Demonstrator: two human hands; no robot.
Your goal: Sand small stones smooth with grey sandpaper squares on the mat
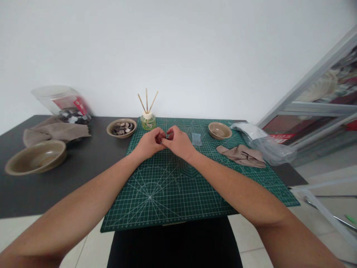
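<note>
Seemingly midway, holding left hand [151, 142] and right hand [181, 143] curled together mid-frame, cannot tell around what, with discs [122, 128] left in centre-left bowl [122, 137].

Reed diffuser [148, 120] with three sticks around 10 o'clock from mid-view. Over by 9-ish there's a clear container [52, 93] with a red label, a crumpled brown cloth [58, 131], and a wide tan bowl [41, 156] slightly lower. Bunched-up brownish rag [242, 156] between 3 and 4, see-through plastic bag [269, 145] about 3, grey-framed cabinet [320, 108] near 2:30.
</note>
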